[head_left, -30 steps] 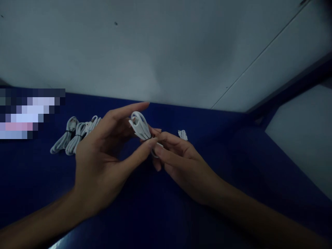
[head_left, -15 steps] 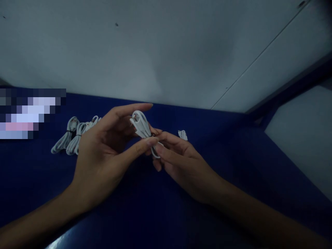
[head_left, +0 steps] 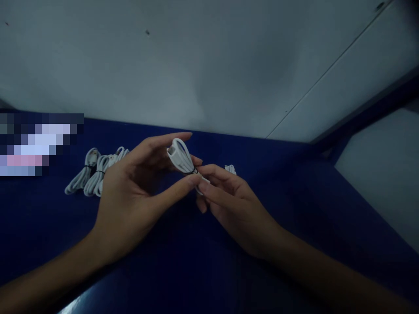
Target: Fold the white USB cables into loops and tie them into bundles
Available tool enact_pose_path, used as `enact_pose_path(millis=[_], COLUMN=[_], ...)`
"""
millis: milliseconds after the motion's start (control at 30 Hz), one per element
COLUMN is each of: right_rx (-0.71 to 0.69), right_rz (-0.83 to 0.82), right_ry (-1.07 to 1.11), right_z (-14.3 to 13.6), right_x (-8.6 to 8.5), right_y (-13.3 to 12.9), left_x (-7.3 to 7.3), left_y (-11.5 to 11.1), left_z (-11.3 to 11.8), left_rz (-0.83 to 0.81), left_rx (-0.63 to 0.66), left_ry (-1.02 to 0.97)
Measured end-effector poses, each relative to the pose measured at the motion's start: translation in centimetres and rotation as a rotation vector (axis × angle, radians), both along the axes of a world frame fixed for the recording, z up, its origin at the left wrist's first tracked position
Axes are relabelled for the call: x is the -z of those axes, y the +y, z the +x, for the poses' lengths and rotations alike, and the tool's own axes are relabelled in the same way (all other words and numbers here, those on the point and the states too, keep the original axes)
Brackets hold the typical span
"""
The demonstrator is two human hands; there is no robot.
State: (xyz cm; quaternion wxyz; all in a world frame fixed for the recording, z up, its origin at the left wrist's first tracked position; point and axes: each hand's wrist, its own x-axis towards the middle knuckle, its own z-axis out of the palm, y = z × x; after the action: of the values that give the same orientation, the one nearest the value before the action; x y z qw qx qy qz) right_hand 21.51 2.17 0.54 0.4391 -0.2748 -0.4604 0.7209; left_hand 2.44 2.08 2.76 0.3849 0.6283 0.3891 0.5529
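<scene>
Between my two hands is a coiled white cable (head_left: 182, 158) with a dark tie round its middle and a metal plug showing at the upper left end. My left hand (head_left: 131, 187) pinches it near the tie with the thumb, its index finger stretched out above the coil. The lower right end of the coil is gripped by the thumb and fingers of my right hand (head_left: 232, 200). Part of the cable is hidden behind my fingertips.
Several bundled white cables (head_left: 85, 174) lie on the blue table (head_left: 183, 270) left of my left hand. Another white bundle (head_left: 230, 169) is beyond my right hand. A pale wall (head_left: 163, 69) rises behind the table. A pixelated patch covers the far left.
The cable has turned in my fingers, so its metal plug now faces the camera more and the loop stands more open. Both hands have stayed almost in place.
</scene>
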Motion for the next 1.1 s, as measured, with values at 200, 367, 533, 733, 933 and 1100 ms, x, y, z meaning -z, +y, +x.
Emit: enact_pose_path(millis=[200, 367, 533, 733, 933, 1100], right_rx=[0.038, 0.083, 0.091, 0.108, 0.128, 0.149], right_rz=[0.004, 0.046, 0.088, 0.164, 0.216, 0.221], right_ry=[-0.069, -0.125, -0.152, -0.198, -0.237, -0.257], right_z=[0.1, 0.3, 0.3, 0.3, 0.2, 0.2], right_x=[0.0, 0.2, 0.0, -0.3, -0.5, -0.9], right_y=[-0.1, -0.1, 0.0, 0.1, 0.0, -0.4], left_x=[0.2, 0.4, 0.3, 0.2, 0.1, 0.1], left_y=[0.0, 0.0, -0.3, -0.5, -0.6, -0.5], left_z=[-0.1, 0.2, 0.4, 0.7, 0.8, 0.6], left_rz=[0.061, 0.112, 0.106, 0.113, 0.075, 0.036], left_rx=[-0.051, -0.093, -0.128, -0.14, -0.146, -0.133], left_ry=[0.052, 0.084, 0.073, 0.048, 0.045, 0.044])
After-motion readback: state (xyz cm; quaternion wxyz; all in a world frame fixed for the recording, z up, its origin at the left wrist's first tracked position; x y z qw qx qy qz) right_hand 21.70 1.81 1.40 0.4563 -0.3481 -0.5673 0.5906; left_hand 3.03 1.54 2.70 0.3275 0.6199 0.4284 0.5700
